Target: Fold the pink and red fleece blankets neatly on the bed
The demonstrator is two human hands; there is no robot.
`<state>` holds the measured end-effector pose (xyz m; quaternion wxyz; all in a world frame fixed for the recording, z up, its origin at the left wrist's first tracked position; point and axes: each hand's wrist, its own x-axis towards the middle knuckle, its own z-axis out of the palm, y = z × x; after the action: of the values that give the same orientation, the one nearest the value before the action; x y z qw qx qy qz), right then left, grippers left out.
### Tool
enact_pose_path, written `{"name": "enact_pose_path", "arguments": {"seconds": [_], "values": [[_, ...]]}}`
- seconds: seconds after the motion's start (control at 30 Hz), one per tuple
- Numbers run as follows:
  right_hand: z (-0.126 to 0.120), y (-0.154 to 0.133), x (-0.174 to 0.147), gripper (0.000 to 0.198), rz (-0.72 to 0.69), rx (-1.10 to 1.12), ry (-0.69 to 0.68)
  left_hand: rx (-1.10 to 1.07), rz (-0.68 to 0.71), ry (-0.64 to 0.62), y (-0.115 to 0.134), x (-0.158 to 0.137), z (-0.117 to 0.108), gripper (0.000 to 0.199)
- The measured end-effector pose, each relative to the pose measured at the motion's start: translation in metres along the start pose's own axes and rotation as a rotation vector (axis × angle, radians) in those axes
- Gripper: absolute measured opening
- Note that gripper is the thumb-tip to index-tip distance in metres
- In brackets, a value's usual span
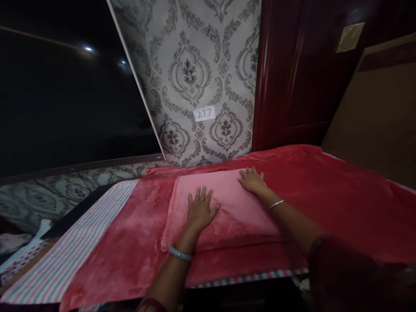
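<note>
A folded pink plush blanket (227, 225) lies in the middle of a surface spread with a larger red plush blanket (312, 190). My left hand (200, 210) rests flat on the left part of the folded blanket, fingers spread. Near its far right corner, my right hand (252, 180) presses on the top with the fingers stretched out. Neither hand grips anything. The folded blanket's near edge shows stacked layers, and its right end is partly hidden by my right forearm.
A striped cloth (84, 238) lies under the red blanket at the left. Behind stand a large dark television screen (71, 95), a patterned wall with a paper label (204, 113) reading 277, and a dark red wooden panel (292, 78). A brown board (377, 108) leans at the right.
</note>
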<state>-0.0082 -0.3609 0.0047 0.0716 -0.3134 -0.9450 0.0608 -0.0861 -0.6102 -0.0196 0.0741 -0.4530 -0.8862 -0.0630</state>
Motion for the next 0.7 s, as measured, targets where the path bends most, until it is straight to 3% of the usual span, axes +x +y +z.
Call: {"name": "enact_pose_path", "arguments": {"seconds": [0.1,0.23,0.4,0.53,0.63,0.7], "values": [[-0.001,-0.026,-0.011,0.056,-0.125,0.026,0.045,0.004,0.002,0.02,0.001,0.0,0.002,0.068],[0.024,-0.063,-0.039,0.059,-0.337,0.074,0.037,0.013,-0.002,0.037,0.002,-0.003,0.002,0.067],[0.05,-0.067,-0.056,0.059,-0.356,0.059,0.134,-0.013,0.123,-0.055,0.008,0.003,-0.015,0.066],[0.053,-0.062,-0.053,0.058,-0.374,0.067,0.15,-0.088,0.242,-0.204,0.01,0.034,-0.025,0.066],[0.054,-0.063,-0.053,0.057,-0.362,0.088,0.17,-0.07,0.191,-0.257,-0.01,0.064,-0.024,0.064],[0.054,-0.063,-0.054,0.057,-0.351,0.101,0.171,-0.046,0.044,-0.26,-0.035,0.08,-0.023,0.063]]}}
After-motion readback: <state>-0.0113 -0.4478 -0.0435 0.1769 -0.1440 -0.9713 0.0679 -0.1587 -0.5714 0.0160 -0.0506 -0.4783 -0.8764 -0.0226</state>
